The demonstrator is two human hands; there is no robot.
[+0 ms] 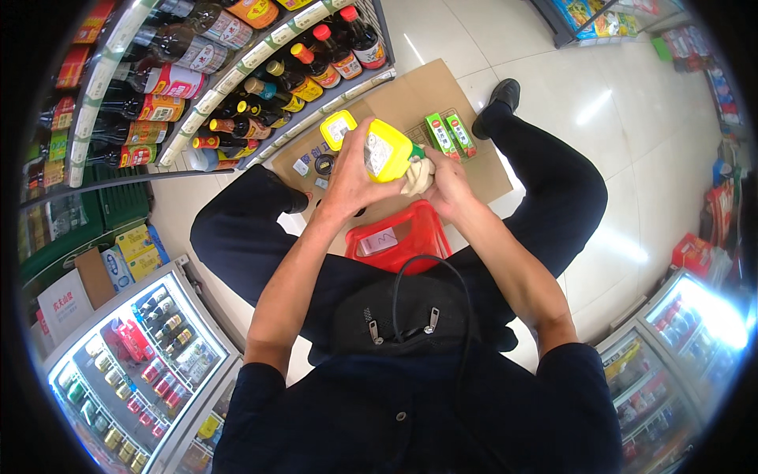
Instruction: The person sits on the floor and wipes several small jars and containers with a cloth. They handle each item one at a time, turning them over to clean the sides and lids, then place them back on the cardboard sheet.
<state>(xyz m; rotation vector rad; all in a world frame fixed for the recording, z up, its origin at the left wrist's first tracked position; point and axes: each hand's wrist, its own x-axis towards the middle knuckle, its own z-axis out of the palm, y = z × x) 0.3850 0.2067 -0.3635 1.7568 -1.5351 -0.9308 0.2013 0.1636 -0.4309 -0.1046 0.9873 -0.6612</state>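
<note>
My left hand [350, 178] grips a yellow plastic container [388, 148] with a white label and a green part at its right end, held tilted above the cardboard. In my right hand [447, 181] is a bunched cream cloth [418, 176], pressed close to the container's green end. Behind my left fingers is a second yellow container [337, 128] with a printed label. Two green boxes, one on the left [439, 135] and one on the right [461, 135], lie on the flattened cardboard [482, 178] beyond my right hand.
Between my legs is a red plastic object [435, 234], a basket or stool, with a pale card [379, 241]. A small round black item [324, 164] lies on the cardboard. Shelves of sauce bottles [308, 83] rise ahead left. Glass-front coolers stand to the left [142, 361] and right [645, 379].
</note>
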